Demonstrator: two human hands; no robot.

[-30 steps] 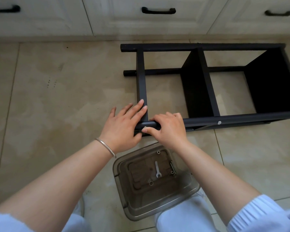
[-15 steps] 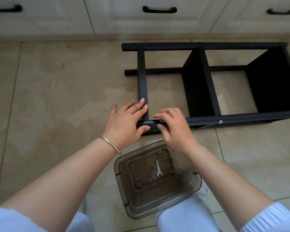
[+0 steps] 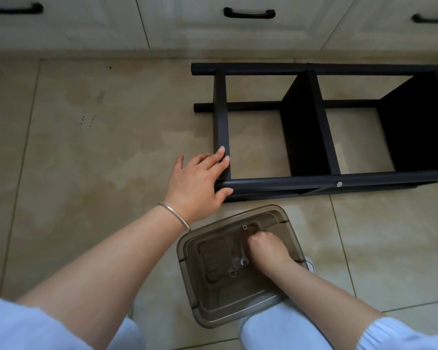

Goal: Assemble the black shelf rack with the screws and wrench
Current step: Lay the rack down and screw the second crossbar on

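The black shelf rack [image 3: 311, 181] lies on its side on the tiled floor, one silver screw [image 3: 338, 184] set in its near tube. My left hand [image 3: 200, 180] rests on the rack's near-left corner, fingers straight along the end crossbar and thumb against the near tube. My right hand [image 3: 266, 248] is down inside a translucent brown bin [image 3: 187, 238], fingers curled at its bottom; what they touch is hidden. A small silver wrench [image 3: 243, 256] lies in the bin just left of that hand, with two small metal rings [image 3: 232, 273] nearby.
Cream cabinet fronts with black handles [image 3: 249, 13] run along the far wall behind the rack. My knees in light blue trousers [image 3: 283, 324] flank the bin at the bottom. Bare beige floor tiles [image 3: 99, 147] spread to the left.
My right hand has left the rack's near corner and dropped into the bin. My left hand stays on the corner. The view has shifted slightly.
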